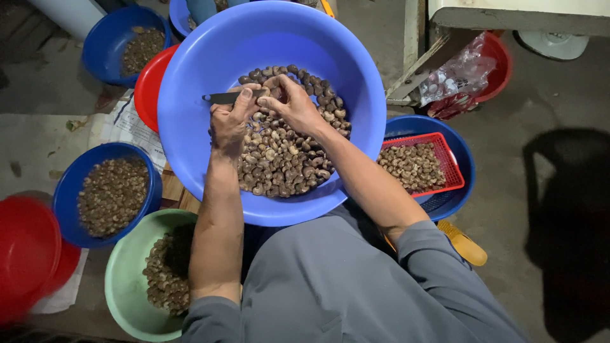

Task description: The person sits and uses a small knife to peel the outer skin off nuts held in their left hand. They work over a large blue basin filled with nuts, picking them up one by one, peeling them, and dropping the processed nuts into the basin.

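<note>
Left hand (230, 121) clenched on a dark knife (223, 98); right hand (293, 103) pinching one nut (274, 93), over the big blue basin (190, 127). Around it: three smaller blue basins, one green, two red.

Bare concrete floor (521, 146) carries everything, with the big blue basin (190, 127) as reference. Left of it: red bowl (147, 89), paper sheets (127, 124), two smaller blue bowls (67, 197) of nuts, a green bowl (124, 286), a red tub (25, 254). Right of it: blue basin (460, 190) holding a red basket (452, 166), and a yellow sandal (467, 244).
</note>
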